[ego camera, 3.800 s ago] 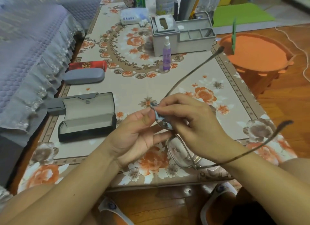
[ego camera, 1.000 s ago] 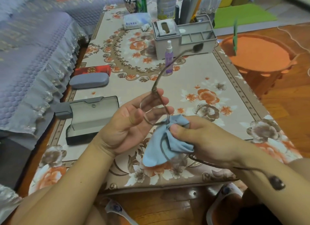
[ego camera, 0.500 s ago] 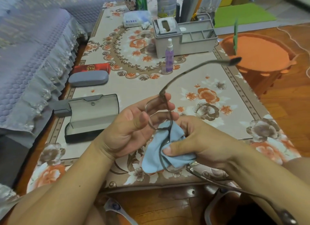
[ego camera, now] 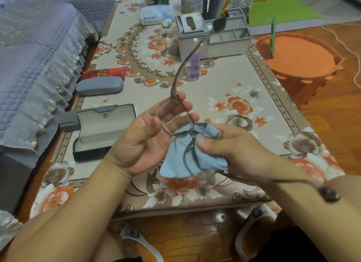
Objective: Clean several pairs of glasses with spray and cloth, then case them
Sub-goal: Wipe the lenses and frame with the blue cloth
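Thin metal-framed glasses (ego camera: 173,116) are held above the front of the floral table (ego camera: 244,82). My left hand (ego camera: 140,144) lies palm up, with its fingers behind the far lens and its thumb at the rim. Between thumb and fingers, my right hand (ego camera: 234,150) pinches a light blue cloth (ego camera: 175,161) wrapped over the near lens and bridge. One temple points away toward the purple spray bottle (ego camera: 195,64); the other runs back over my right forearm. An open dark case (ego camera: 103,128) lies to the left.
A closed grey case (ego camera: 99,85) and a red case (ego camera: 103,73) lie at the table's left edge beside the sofa cover. A grey organiser (ego camera: 213,39) and a tissue pack (ego camera: 156,15) stand at the back. An orange basket (ego camera: 297,54) sits on the floor to the right.
The glasses have turned: the far temple swung left and up toward the organiser, and the near temple's tip rose over my right forearm. Both hands keep their hold.
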`<state>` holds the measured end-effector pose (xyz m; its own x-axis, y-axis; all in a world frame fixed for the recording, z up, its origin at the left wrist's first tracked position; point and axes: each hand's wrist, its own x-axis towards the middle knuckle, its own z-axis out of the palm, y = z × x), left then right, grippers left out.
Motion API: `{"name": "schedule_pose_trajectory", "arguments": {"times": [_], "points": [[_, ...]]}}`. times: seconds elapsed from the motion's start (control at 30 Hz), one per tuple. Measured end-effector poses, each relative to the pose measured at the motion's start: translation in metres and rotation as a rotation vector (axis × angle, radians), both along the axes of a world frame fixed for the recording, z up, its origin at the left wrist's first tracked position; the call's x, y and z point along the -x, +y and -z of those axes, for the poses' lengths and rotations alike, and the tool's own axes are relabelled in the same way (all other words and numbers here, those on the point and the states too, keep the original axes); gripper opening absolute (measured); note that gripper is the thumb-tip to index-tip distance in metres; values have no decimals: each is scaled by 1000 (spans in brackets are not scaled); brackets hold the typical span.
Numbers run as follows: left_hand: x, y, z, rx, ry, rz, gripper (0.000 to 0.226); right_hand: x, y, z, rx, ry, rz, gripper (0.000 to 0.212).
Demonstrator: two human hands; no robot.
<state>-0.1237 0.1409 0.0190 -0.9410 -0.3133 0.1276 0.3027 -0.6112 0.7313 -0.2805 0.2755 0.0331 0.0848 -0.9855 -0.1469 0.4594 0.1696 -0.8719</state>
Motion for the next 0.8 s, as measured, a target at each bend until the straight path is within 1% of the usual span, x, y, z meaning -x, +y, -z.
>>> {"name": "schedule_pose_trajectory", "arguments": {"times": [0.07, 0.13, 0.17, 0.23, 0.33, 0.4, 0.43, 0.5, 0.57, 0.63, 0.73, 0.8], "points": [[1, 0, 0, -8, 7, -17, 61, 0, -1, 0, -35, -36, 83, 32], [2, 1, 0, 24, -6, -44, 64, -2, -1, -2, -62, -38, 110, 23], [2, 1, 0, 50, -17, -55, 65, -1, -1, -2, -73, -30, 98, 24], [1, 0, -1, 106, -41, -84, 65, 3, 1, -3, -74, 10, -13, 27], [-2, -4, -4, 135, -49, -128, 65, 8, 1, -2, -51, 85, -255, 19], [-3, -5, -4, 140, -53, -143, 65, 12, 1, -1, -131, 105, -326, 25], [-2, -4, -3, 137, -58, -143, 65, 17, 2, 0, -163, 116, -353, 25], [1, -2, -1, 130, -63, -132, 67, 24, 3, -3, -212, 150, -418, 19], [5, -1, 0, 121, -69, -120, 67, 24, 4, -5, -236, 161, -443, 17], [8, -2, 0, 110, -73, -120, 67, 17, 3, -3, -220, 162, -374, 15], [9, -3, 3, 111, -78, -119, 66, 8, 0, 1, -158, 182, -167, 11], [10, 0, 5, 100, -88, -113, 66, 8, -1, -3, -102, 213, -77, 11]]}}
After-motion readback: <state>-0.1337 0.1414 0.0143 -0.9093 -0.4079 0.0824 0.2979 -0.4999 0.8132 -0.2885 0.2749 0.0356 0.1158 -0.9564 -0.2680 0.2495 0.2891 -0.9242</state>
